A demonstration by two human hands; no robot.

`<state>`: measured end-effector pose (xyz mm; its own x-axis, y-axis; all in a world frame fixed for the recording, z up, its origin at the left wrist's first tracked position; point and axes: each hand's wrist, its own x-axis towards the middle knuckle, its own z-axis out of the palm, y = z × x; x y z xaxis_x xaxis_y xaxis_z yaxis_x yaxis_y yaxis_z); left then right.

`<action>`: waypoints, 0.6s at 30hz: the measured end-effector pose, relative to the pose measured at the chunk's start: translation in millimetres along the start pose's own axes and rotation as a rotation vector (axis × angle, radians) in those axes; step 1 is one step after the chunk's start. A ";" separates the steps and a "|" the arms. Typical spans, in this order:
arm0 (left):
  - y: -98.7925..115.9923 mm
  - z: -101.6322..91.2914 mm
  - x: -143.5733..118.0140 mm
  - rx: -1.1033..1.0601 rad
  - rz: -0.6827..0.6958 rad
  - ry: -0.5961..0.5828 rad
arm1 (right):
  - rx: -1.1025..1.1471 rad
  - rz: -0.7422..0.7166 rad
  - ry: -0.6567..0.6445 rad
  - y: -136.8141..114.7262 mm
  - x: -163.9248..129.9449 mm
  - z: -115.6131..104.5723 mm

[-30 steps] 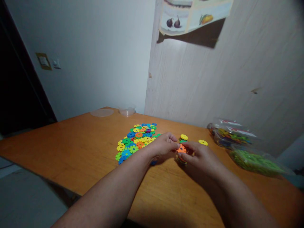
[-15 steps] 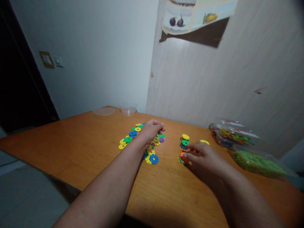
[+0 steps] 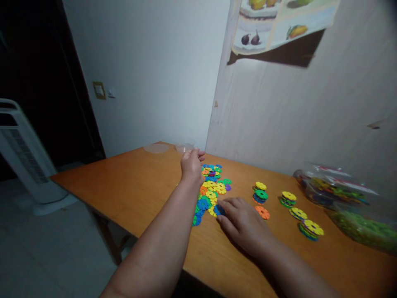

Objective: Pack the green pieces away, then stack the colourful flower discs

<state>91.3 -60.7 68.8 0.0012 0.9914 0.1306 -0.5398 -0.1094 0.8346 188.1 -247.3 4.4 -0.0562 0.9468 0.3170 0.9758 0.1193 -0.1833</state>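
A spread-out pile of flat plastic flower-shaped discs (image 3: pixel 211 185), yellow, blue, green and orange, lies mid-table. My left hand (image 3: pixel 191 164) is over the pile's far left side, its fingers curled together; what they hold, if anything, is hidden. My right hand (image 3: pixel 243 221) is low at the pile's near right edge, thumb and fingers closing on a dark blue flower disc (image 3: pixel 220 210). Right of the pile stand a yellow-topped stack (image 3: pixel 260 186), a green-topped stack (image 3: pixel 260 195) and an orange disc (image 3: pixel 262 212). Farther right are more yellow-topped stacks (image 3: pixel 311 227).
A clear plastic bowl (image 3: pixel 183 147) and a round translucent lid (image 3: pixel 156 148) rest at the table's far corner. Clear containers of colourful pieces (image 3: pixel 338 188) and a bag of green pieces (image 3: pixel 366 225) lie at the right. A white tower fan (image 3: pixel 26 161) stands left of the table (image 3: pixel 124 178).
My right hand has moved left from the small stacks to the pile's edge, uncovering the stacks at the right. My left hand has shifted toward the pile's far left. The view has turned left.
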 end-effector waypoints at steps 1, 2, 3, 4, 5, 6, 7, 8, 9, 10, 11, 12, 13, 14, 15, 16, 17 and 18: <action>3.5 -2.8 2.0 -0.016 -0.012 0.043 | -0.012 0.002 0.002 -0.4 1.0 2.7; 7.1 -6.3 3.6 -0.023 -0.024 0.075 | -0.024 0.008 0.006 -0.2 1.9 5.1; 10.6 -10.6 4.6 -0.015 -0.035 0.092 | -0.034 0.017 0.011 0.3 2.5 7.2; 13.8 -16.2 4.7 0.008 -0.039 0.099 | -0.043 0.027 0.014 0.8 2.8 8.9; 16.4 -23.5 3.9 0.049 -0.034 0.095 | -0.050 0.041 0.014 1.4 3.0 10.3; 18.3 -32.6 2.1 0.110 -0.020 0.077 | -0.056 0.057 0.013 1.9 3.1 11.6; 19.6 -43.6 -0.8 0.189 0.003 0.051 | -0.059 0.073 0.008 2.2 3.0 12.6; 20.4 -56.5 -4.9 0.288 0.039 0.002 | -0.059 0.088 0.002 2.6 3.0 13.6; 20.9 -70.9 -10.0 0.407 0.072 -0.061 | -0.055 0.102 -0.002 2.8 3.0 14.5; 21.3 -86.1 -16.1 0.541 0.097 -0.137 | -0.048 0.113 -0.005 3.0 3.2 15.2; 21.7 -101.4 -23.0 0.689 0.119 -0.214 | -0.041 0.122 -0.008 3.1 3.6 15.8; 22.3 -116.0 -30.4 0.864 0.138 -0.308 | -0.033 0.131 -0.009 3.1 4.3 16.2; 23.0 -128.9 -38.2 1.053 0.143 -0.414 | -0.023 0.141 -0.011 3.0 5.4 16.5; 23.7 -139.6 -45.8 1.201 0.172 -0.499 | -0.012 0.154 -0.013 2.8 6.6 16.5; 24.2 -147.5 -53.1 1.317 0.187 -0.610 | 0.002 0.168 -0.016 2.7 8.0 16.3; 24.3 -152.5 -59.6 1.416 0.194 -0.676 | 0.020 0.182 -0.020 2.6 9.5 16.0; 23.9 -154.7 -65.2 1.504 0.183 -0.709 | 0.040 0.197 -0.025 2.8 10.8 15.6; 22.7 -154.4 -69.6 1.567 0.165 -0.740 | 0.062 0.216 -0.032 3.4 11.9 15.2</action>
<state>-51.0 -121.2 -3.9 0.6284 0.7733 0.0842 0.6838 -0.6007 0.4142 187.6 -231.1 -6.6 0.1450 0.9611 0.2350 0.9510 -0.0699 -0.3012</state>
